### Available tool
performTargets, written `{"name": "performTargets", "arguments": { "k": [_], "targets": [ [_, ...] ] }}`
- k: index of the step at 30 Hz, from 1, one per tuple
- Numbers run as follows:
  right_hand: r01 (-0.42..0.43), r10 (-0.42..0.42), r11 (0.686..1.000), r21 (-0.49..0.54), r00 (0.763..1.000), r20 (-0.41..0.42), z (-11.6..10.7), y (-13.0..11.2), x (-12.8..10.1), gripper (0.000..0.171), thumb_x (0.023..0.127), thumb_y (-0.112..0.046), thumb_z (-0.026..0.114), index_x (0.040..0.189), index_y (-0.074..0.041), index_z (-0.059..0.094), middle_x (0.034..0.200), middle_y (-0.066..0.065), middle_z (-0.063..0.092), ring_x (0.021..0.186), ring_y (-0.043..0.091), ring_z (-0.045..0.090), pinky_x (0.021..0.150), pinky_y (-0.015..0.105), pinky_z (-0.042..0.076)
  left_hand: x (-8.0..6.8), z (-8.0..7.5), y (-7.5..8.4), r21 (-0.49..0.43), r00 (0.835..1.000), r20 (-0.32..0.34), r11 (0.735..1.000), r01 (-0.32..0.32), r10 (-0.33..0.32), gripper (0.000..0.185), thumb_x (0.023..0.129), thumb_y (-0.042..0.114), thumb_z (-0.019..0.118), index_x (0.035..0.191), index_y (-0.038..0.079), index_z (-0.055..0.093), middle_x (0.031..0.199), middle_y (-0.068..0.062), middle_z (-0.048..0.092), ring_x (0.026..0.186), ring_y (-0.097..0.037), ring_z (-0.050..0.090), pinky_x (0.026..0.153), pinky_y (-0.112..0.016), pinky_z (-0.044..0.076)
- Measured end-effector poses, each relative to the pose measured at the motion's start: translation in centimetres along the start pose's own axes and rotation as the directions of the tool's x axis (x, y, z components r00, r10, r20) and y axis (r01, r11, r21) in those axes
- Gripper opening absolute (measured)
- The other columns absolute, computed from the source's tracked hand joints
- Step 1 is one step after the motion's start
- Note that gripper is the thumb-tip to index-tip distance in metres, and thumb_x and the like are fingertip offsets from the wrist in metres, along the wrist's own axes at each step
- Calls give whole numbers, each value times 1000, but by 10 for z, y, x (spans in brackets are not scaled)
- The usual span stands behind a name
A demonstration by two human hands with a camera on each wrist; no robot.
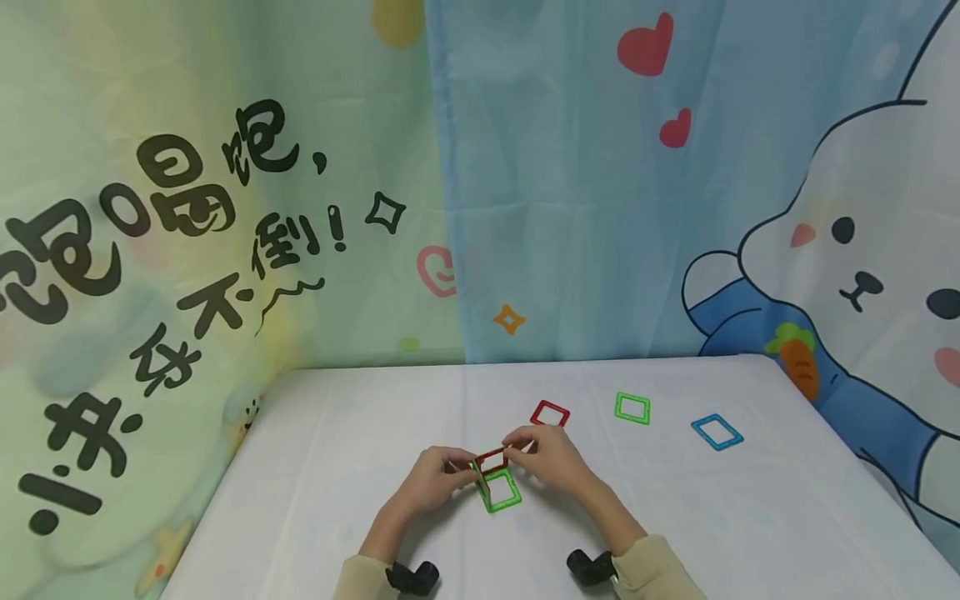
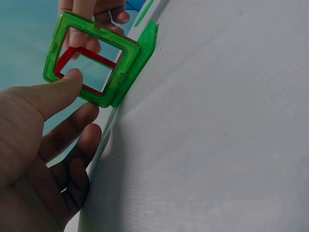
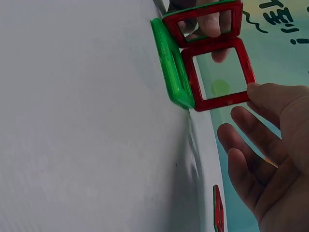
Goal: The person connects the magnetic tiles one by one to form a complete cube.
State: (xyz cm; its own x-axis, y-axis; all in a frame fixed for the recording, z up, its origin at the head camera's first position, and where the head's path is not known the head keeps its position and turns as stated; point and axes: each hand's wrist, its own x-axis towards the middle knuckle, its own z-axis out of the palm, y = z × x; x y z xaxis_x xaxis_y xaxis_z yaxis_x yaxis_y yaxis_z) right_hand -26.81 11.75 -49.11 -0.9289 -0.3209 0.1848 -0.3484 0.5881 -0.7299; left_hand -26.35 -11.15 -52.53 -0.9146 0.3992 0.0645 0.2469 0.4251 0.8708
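The left hand (image 1: pixel 429 482) pinches an upright green square (image 2: pixel 91 60). Between the hands, on the table (image 1: pixel 315 467), a flat green square (image 1: pixel 501 492) lies as base. The right hand (image 1: pixel 551 457) pinches the upright red square (image 3: pixel 219 73), equally near.

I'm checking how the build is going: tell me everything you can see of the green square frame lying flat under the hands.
The green square frame is a translucent, glossy plastic-looking square with an open middle and rounded corners. It lies flat on the white table, between the left hand and the right hand. An upright green frame stands on one edge and an upright red frame on another; a second red frame spans above.
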Motion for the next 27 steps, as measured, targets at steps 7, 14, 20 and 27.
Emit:
{"name": "performTargets", "arguments": {
  "k": [7,14,20,27],
  "targets": [
    [-34,30,996,-88,998,-49,-18,18,4,11,85,-13,75,95,-8,75,83,-4,68,67,10,55,59,27,46,-5,2,3,-4,1000,-19,1000,-10,10,20,87,16,74,103,4,75,83,1,69,69,-14,58,59,-26,46],
    [-162,138,969,-188,981,-136,-41,34,10,16,85,-17,74,98,-7,74,91,3,68,81,22,58,68,37,47,-10,2,3,-1,1000,-23,1000,-10,10,23,86,19,75,104,5,75,84,2,69,70,-11,58,61,-26,46],
    [-207,184,955,-215,975,-122,-47,52,15,21,84,-20,75,100,-6,74,102,11,67,104,34,58,86,51,46,-13,3,3,-4,1000,-27,1000,-6,6,23,86,19,76,104,6,75,82,5,68,69,-10,58,60,-25,46],
    [-233,204,946,-225,968,-143,-49,68,21,38,82,-27,77,110,-2,71,114,19,63,112,38,55,92,54,42,-16,5,2,-5,999,-37,1000,-6,5,22,86,20,76,104,7,75,81,7,67,70,-10,58,61,-25,46]
  ]
}}
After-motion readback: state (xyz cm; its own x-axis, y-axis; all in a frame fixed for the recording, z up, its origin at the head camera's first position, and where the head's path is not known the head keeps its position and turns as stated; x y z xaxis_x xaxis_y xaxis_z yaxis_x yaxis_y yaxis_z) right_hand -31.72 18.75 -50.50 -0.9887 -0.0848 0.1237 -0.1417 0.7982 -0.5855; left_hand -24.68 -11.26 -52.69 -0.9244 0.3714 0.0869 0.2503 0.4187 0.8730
